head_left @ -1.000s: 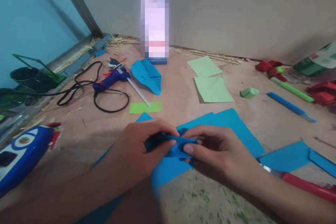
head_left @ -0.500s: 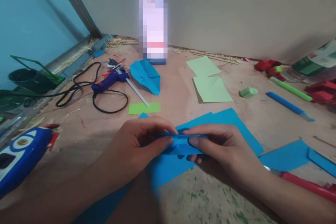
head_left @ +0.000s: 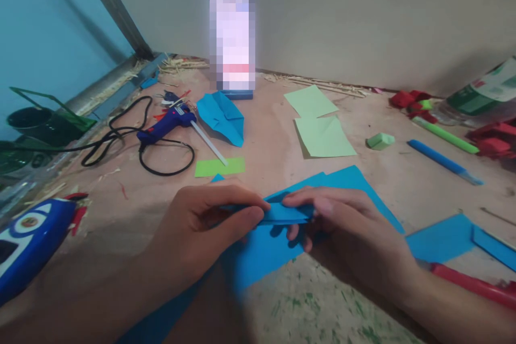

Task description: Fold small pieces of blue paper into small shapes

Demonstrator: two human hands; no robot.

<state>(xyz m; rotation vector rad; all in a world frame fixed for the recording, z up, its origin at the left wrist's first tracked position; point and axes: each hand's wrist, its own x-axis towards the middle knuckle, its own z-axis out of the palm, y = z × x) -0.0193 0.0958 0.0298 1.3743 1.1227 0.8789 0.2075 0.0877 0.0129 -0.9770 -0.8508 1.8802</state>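
Note:
A small folded piece of blue paper (head_left: 285, 214) is held up between my two hands, its folded layers seen nearly edge-on. My left hand (head_left: 209, 220) pinches its left end between thumb and fingers. At the right end, my right hand (head_left: 342, 220) grips it, fingertips along the top edge and other fingers curled below. Larger blue paper sheets (head_left: 266, 263) lie on the table beneath both hands. Beyond them rests a creased blue paper (head_left: 221, 118), with a lime green paper strip (head_left: 217, 166) nearer to me.
On the left are a blue glue gun (head_left: 165, 124) with looping cord and a blue-white tool (head_left: 32, 242). Pale green sheets (head_left: 324, 137), a blue pen (head_left: 439, 158), a green pen (head_left: 445, 134), a bottle (head_left: 479, 91) and a red handle (head_left: 471, 285) are right. A lit, blurred screen (head_left: 236, 37) stands behind.
The folded blue paper has tilted and now looks narrower. My right thumb has shifted right and up from its front face, while my left hand keeps its pinch.

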